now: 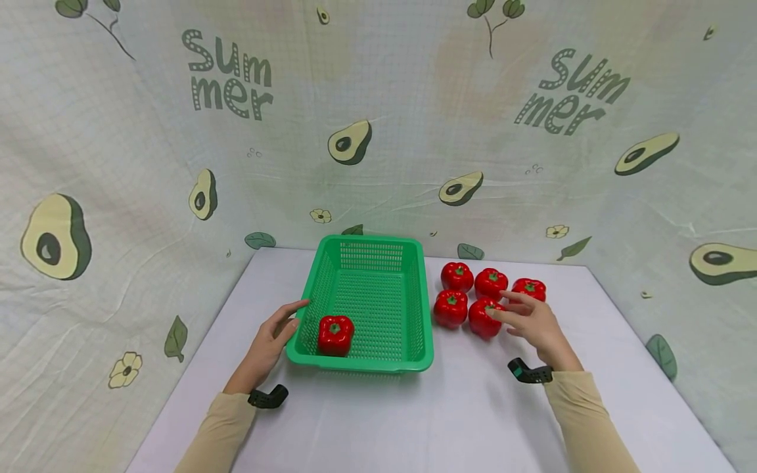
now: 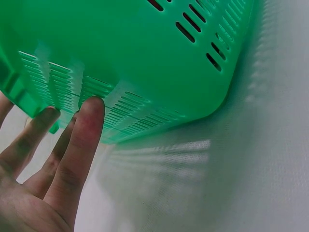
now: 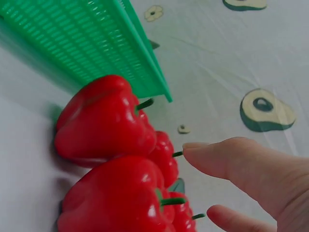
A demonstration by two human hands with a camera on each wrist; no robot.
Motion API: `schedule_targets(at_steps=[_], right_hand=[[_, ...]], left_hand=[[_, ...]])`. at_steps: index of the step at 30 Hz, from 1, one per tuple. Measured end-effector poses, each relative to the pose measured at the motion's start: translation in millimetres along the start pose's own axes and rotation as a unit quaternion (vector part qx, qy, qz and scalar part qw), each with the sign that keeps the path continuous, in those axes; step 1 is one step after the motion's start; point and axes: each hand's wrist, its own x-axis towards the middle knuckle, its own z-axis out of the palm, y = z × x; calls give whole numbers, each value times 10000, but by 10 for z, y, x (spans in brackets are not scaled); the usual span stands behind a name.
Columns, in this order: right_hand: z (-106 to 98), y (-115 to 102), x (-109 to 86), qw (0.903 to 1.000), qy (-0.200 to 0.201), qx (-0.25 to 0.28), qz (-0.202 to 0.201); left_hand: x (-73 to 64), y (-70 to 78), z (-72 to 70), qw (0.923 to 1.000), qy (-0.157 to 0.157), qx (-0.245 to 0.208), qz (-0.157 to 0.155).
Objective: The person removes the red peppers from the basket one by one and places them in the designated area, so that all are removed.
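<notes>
My left hand is at the left side of a green plastic basket. In the left wrist view its fairly straight fingers lie against the slotted wall. One red bell pepper with a green stem sits in the basket's near left corner. Over a group of red bell peppers right of the basket, my right hand hovers with fingers spread and nothing in its grasp. Nearest to it is the front right bell pepper. The right wrist view shows a fingertip close to the stems, above the bell peppers.
The back row of the group holds bell peppers, and another bell pepper stands near the basket's right wall. A white table lies under everything. A printed cloth hangs behind and along both sides.
</notes>
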Motion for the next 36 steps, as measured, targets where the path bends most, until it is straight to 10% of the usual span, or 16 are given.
schedule_targets(at_steps=[17, 36], right_hand=[[21, -576, -217, 9930, 608, -764, -666], [437, -961, -189, 9929, -355, 129, -1125]], left_hand=[[9, -50, 18, 9998, 5, -173, -108], [-1, -30, 1, 9997, 81, -163, -182]])
